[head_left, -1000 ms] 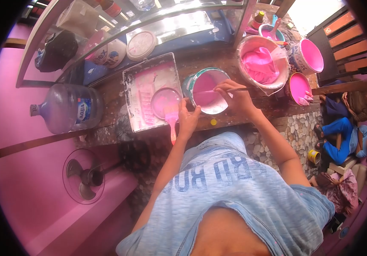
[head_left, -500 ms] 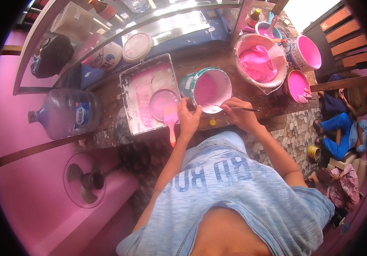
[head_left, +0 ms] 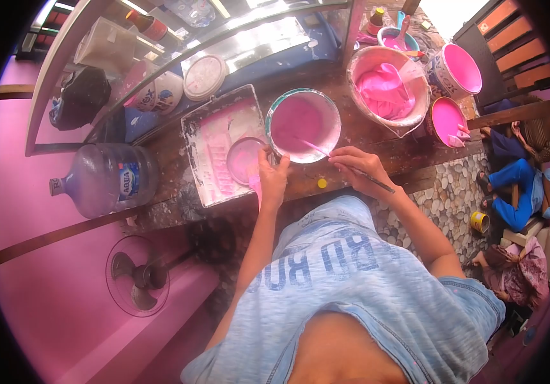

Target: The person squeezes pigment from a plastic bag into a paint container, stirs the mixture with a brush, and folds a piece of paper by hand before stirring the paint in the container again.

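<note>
My right hand is closed on a slim brush whose pink end dips into a round bucket of pink paint. At the bucket's lower left rim is my left hand, its thumb against the rim and its fingers curled; whether it grips the bucket is hard to tell. Beside that hand a wide pink paintbrush shows in part, over a small round pink lid or dish. Both lie at the right side of a paint-smeared white tray.
A water jug lies left of the tray. To the right are a large pail with pink cloth or plastic and other pink paint containers. A glass case stands behind, a fan lower left. People sit at the far right.
The bucket has tipped more towards me. My right hand has moved slightly, and the brush now points up-left into the paint. My left hand has shifted a little left.
</note>
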Demonstrator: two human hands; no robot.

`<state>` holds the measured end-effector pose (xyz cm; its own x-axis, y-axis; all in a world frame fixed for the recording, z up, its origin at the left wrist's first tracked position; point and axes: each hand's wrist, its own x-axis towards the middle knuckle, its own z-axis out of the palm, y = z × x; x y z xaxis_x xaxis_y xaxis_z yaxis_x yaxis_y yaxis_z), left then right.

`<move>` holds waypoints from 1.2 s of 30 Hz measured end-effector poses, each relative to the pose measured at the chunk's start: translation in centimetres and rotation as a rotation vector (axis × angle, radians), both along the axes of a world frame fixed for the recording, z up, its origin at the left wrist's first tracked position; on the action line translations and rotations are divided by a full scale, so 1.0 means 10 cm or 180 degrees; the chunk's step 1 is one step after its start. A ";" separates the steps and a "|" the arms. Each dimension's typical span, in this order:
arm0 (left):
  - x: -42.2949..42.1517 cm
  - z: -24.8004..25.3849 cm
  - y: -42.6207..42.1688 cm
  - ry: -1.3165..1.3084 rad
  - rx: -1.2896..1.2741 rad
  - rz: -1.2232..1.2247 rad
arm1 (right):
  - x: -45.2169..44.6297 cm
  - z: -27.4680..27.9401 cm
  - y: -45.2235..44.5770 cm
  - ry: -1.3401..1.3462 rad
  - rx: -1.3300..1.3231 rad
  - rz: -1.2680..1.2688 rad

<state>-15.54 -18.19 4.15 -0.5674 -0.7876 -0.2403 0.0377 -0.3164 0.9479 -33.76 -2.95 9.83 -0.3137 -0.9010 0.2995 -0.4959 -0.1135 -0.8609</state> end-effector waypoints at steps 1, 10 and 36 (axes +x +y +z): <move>0.00 0.01 -0.01 0.0033 0.0004 0.0014 | -0.02 0.02 0.01 0.0026 -0.0039 -0.0068; -0.03 0.15 -0.01 0.0016 0.0028 0.0085 | -0.06 0.06 -0.08 -0.0041 -0.0153 0.0002; -0.02 0.12 0.16 -0.0012 0.0315 -0.0107 | -0.09 0.04 -0.16 0.0191 -0.0133 -0.0627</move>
<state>-15.69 -16.62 5.39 -0.5921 -0.7405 -0.3181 0.0219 -0.4094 0.9121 -34.64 -4.56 10.28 -0.4630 -0.8104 0.3589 -0.5624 -0.0443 -0.8257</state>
